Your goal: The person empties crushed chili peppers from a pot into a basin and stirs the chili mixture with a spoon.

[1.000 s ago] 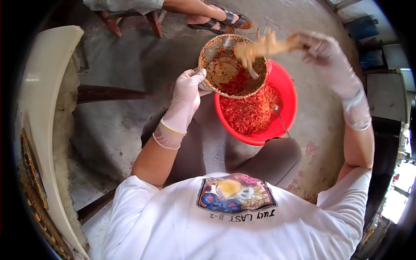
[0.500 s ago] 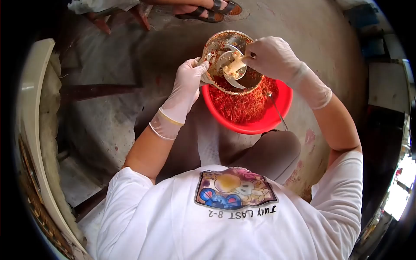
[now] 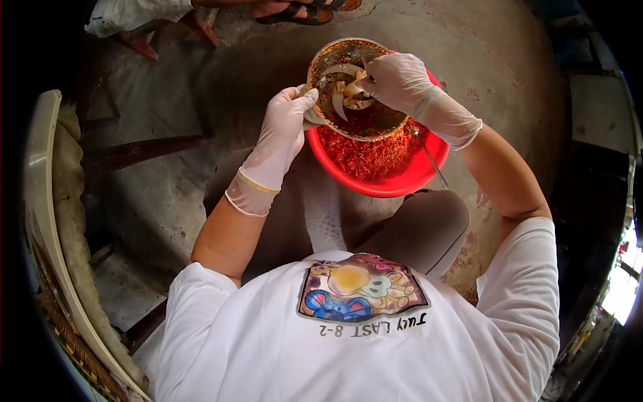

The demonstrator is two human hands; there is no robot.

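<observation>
Words point(image 3: 366, 329) on a white shirt point(image 3: 301, 362)
"JULY LAST 8-2" looks upside down below a cartoon picture point(image 3: 362, 287), low in the frame's middle.

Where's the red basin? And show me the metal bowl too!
Red basin point(image 3: 398, 185): head view, on its bare inner wall.
Metal bowl point(image 3: 376, 126): head view, on its stained inner wall.
</observation>
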